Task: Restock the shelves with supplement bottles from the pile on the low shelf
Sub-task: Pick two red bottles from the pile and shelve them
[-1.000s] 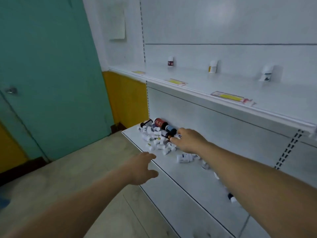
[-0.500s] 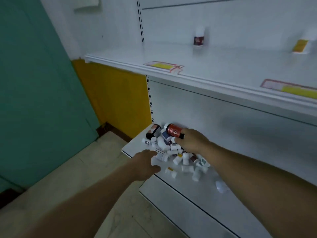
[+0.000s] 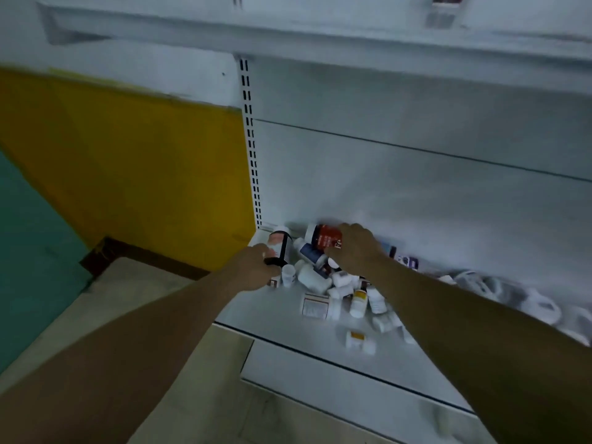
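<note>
A pile of supplement bottles lies on the low white shelf, mostly small white ones on their sides. My right hand reaches into the back of the pile, its fingers curled round a red-labelled bottle. My left hand is at the pile's left end, gripping a bottle with a black cap and pale label. A dark blue bottle lies between the two hands.
An upper shelf runs across the top, with one bottle standing on it at the top right. A yellow and teal wall is to the left, beige floor below. More blurred white bottles trail right along the low shelf.
The view has dropped and closed in on the low shelf. My left hand moved forward from the shelf edge to the black-capped bottle. My right hand stays on the red-labelled bottle.
</note>
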Demonstrator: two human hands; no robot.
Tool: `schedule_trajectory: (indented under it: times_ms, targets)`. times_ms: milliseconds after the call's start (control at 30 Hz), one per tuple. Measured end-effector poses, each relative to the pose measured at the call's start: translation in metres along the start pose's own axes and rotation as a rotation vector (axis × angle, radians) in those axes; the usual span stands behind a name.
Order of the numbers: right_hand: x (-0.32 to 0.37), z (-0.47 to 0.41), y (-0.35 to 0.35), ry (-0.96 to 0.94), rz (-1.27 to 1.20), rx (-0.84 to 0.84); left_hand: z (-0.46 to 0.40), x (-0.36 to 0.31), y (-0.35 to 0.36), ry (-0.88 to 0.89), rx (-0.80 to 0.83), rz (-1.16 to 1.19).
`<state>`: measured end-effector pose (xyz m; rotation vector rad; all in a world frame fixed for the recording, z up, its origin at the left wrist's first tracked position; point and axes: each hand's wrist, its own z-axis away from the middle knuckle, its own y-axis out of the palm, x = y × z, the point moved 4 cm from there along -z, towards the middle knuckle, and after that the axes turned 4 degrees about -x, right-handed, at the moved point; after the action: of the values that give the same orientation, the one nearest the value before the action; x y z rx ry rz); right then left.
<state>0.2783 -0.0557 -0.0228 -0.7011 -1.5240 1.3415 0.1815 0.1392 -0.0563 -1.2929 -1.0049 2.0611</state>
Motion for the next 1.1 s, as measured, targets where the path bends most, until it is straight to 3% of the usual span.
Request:
schedule_trajectory:
  times_ms: [300,433,533,600,667,767,833,933,1100]
  targets:
    - [-0.013,-0.055,0.057,-0.068,0.294,-0.056,-0.105,0.024,0.060,-0.104,-0.060,0.128]
    - [-0.025,-0.067,0.061,-0.102,0.298,-0.047,-0.125,0.032,0.068,-0.072,-0.108,0.176]
    - [-0.026,-0.060,0.046,-0.166,0.254,-0.146,-0.115,0.025,0.054,-0.085,-0.213,0.388]
    - [-0.021,-0.044,0.029,-0.163,0.018,-0.243,-0.091,0.015,0.036,-0.081,-0.278,0.653]
    - [-0.011,-0.019,0.012,-0.024,-0.462,-0.271,-0.054,0.004,0.014,-0.104,-0.274,0.873]
    - [0.010,0.033,0.010,0.377,-1.336,-0.050,0.015,-0.013,-0.010,-0.124,-0.119,1.149]
    - [0.025,0.074,0.012,0.507,-1.772,0.113,0.063,-0.021,-0.024,-0.112,0.008,1.343]
    - [0.038,0.135,-0.001,0.496,-1.976,0.136,0.126,-0.027,-0.036,-0.095,0.197,1.506]
    - [0.060,0.231,-0.041,0.408,-1.906,0.042,0.204,-0.043,-0.062,0.021,0.239,1.348]
